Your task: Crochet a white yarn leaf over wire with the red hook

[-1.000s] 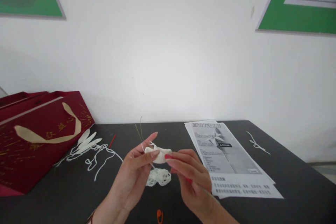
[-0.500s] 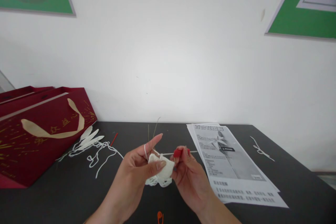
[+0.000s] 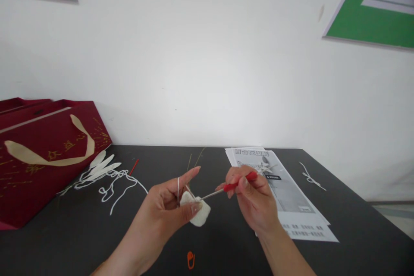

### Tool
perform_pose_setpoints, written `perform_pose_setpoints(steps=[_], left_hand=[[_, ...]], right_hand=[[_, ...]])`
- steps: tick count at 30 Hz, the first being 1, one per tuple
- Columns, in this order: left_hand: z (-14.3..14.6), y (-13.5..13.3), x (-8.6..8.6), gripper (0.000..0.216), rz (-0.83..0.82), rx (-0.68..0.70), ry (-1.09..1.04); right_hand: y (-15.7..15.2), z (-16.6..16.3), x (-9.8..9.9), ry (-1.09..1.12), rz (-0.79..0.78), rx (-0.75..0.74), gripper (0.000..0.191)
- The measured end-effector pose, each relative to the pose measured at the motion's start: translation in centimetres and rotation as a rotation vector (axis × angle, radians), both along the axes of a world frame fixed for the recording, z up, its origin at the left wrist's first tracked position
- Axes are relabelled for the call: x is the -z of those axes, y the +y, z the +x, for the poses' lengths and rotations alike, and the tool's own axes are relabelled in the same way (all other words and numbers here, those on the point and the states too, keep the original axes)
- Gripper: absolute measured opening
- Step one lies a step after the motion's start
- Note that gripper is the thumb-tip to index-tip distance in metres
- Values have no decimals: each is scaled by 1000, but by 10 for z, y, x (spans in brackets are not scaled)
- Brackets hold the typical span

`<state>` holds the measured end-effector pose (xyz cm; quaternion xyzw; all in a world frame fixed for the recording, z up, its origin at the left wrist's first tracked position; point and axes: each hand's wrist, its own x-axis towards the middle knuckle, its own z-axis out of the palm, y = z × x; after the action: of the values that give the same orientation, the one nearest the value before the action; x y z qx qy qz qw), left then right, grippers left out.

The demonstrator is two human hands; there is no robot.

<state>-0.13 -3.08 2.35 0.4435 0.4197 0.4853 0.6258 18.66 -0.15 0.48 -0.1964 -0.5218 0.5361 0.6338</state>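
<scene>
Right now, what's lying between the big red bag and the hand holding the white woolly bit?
In the head view, loose white yarn and pale petal-shaped pieces lie on the black table between the red bag and the left hand.

One crochet hook (image 3: 226,189); one crocheted piece (image 3: 199,215); one orange clip (image 3: 190,259); one red stick (image 3: 133,167).

Bare at left hand (image 3: 161,207) and right hand (image 3: 255,205) alike, with forearms (image 3: 129,252) uncovered down to the lower edge of the view; slim, long fingers (image 3: 189,175); nails (image 3: 196,208) grown long and filed to rounded tips, clearest on the left thumb.
</scene>
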Motion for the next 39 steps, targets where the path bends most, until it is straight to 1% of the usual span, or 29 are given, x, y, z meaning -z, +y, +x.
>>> perform_pose_setpoints(steps=[6, 11, 14, 18, 22, 25, 29, 31, 35, 39], left_hand=[[0, 1, 6, 56, 31, -27, 65], [3, 3, 7, 58, 33, -45, 65], [3, 4, 11, 58, 55, -63, 85], [3, 4, 14, 58, 99, -103, 135], [5, 5, 10, 59, 131, -129, 217], [5, 5, 8, 60, 129, -124, 228], [3, 6, 14, 58, 155, -117, 190], [4, 7, 16, 58, 168, -120, 189], [6, 7, 17, 59, 193, -164, 276], [7, 10, 21, 56, 251, -277, 413]], right_hand=[[-10, 5, -2, -157, 133, 87, 16], [-14, 4, -3, -200, 135, 94, 16], [-16, 4, -4, -236, 165, 111, 15], [-20, 6, -7, -337, 279, 175, 15], [-23, 8, -8, -450, 391, 228, 16], [-24, 8, -7, -464, 442, 242, 17], [-25, 8, -7, -454, 444, 255, 18], [-27, 7, -9, -481, 476, 267, 19], [-31, 2, -14, -578, 614, 327, 20], [-33, -5, -10, -731, 817, 420, 23]])
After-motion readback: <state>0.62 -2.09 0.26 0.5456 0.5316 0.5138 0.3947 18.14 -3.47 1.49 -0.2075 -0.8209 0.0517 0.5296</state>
